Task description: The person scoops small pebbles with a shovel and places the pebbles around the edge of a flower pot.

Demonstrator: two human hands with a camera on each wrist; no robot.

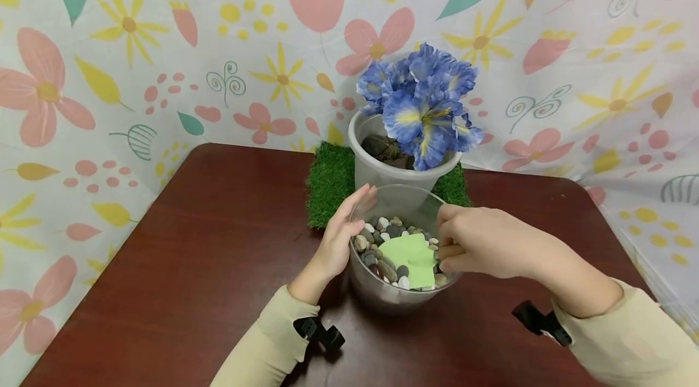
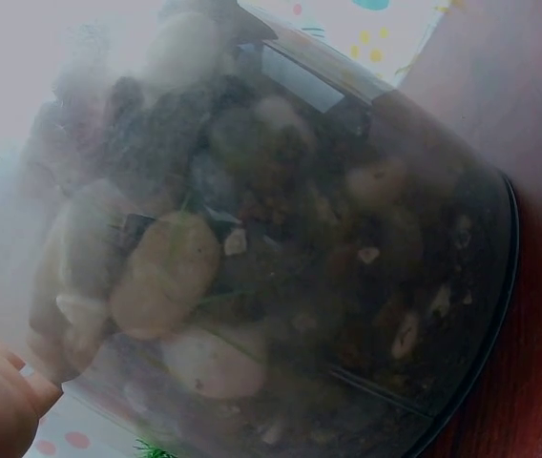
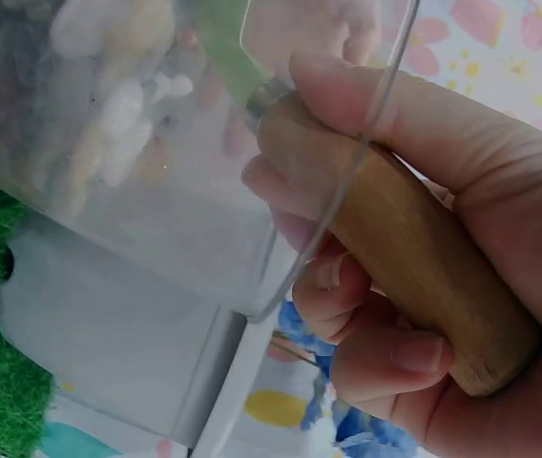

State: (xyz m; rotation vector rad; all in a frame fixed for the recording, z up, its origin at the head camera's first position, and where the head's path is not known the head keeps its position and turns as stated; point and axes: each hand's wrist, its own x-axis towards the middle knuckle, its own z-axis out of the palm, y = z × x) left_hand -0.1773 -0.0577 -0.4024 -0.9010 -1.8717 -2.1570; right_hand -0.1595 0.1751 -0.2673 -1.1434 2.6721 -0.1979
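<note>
My right hand (image 1: 483,241) grips the wooden handle (image 3: 405,258) of a garden trowel, fingers curled round it just inside the right rim of a clear pot (image 1: 390,303). Flat over the pebbles (image 1: 374,253) in that pot lies the trowel's light green blade (image 1: 412,256). On the opposite side, my left hand (image 1: 334,247) rests against the pot's wall with its fingers extended. Through the hazy wall, the left wrist view shows larger stones (image 2: 166,277) above dark, gritty fill (image 2: 347,315).
Right behind the clear pot stands a white pot (image 1: 404,178) with blue artificial flowers (image 1: 428,102), on a patch of artificial grass (image 1: 330,184). A dark red-brown table (image 1: 235,241) carries everything. A floral-print cloth (image 1: 180,59) hangs behind.
</note>
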